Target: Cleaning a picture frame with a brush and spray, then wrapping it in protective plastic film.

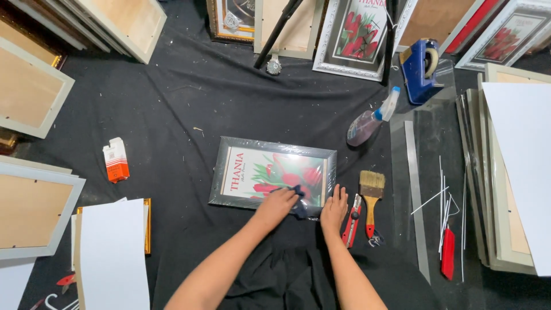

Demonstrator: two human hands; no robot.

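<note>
A black cloth (189,109) covers the floor, ringed by stacked and leaning picture frames, some showing their plain backs. At the centre lies a grey framed picture (272,172) of red tulips, flat and face up under shiny glass. The left hand (276,205) is closed on a dark blue cloth (298,198) and presses it on the glass near the frame's 5 o'clock corner. The right hand (334,208) lies open and flat, fingers spread, on that same corner's edge. Just beside the right hand at 3 o'clock lie a red utility knife (352,220) and a paintbrush (371,198) with a wooden handle. A spray bottle (370,119) lies at 2 o'clock from the frame, with a blue tape dispenser (420,69) beyond it. A small orange and white box (116,159) stands at 9 o'clock, well apart.
</note>
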